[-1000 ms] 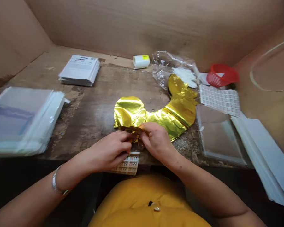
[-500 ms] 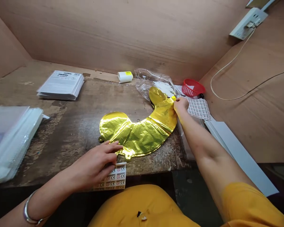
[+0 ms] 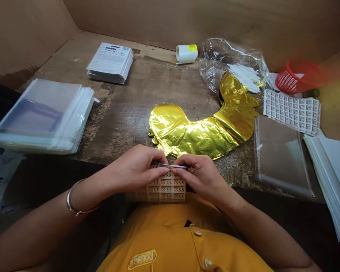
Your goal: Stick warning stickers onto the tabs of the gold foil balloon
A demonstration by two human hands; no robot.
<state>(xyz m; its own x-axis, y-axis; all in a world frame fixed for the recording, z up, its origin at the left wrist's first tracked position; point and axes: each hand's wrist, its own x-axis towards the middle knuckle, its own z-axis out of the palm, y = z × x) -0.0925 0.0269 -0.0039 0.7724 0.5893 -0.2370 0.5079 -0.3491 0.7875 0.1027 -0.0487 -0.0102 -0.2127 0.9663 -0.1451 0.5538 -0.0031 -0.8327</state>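
At the table's front edge, my left hand (image 3: 141, 168) and my right hand (image 3: 201, 173) meet with fingertips nearly touching. Both pinch the top edge of a sticker sheet (image 3: 172, 189) printed with rows of CE marks, which hangs down over the edge. Just beyond my fingers lies a curved gold foil balloon (image 3: 206, 136), flat on the wooden table (image 3: 124, 109). Its rounded left end is near my left hand and its other end reaches back to the right. My left hand covers part of the sheet.
Clear plastic bags (image 3: 48, 113) are stacked at the left, printed cards (image 3: 110, 62) behind. A white roll (image 3: 186, 54), a bag of white sticks (image 3: 243, 77), a red basket (image 3: 290, 77), another sticker sheet (image 3: 291, 109) and white sheets (image 3: 331, 181) lie toward the right.
My right hand has left the balloon's right part and come back beside my left hand at the sticker sheet. My left hand's fingers have closed on the sheet's edge. The view has shifted.
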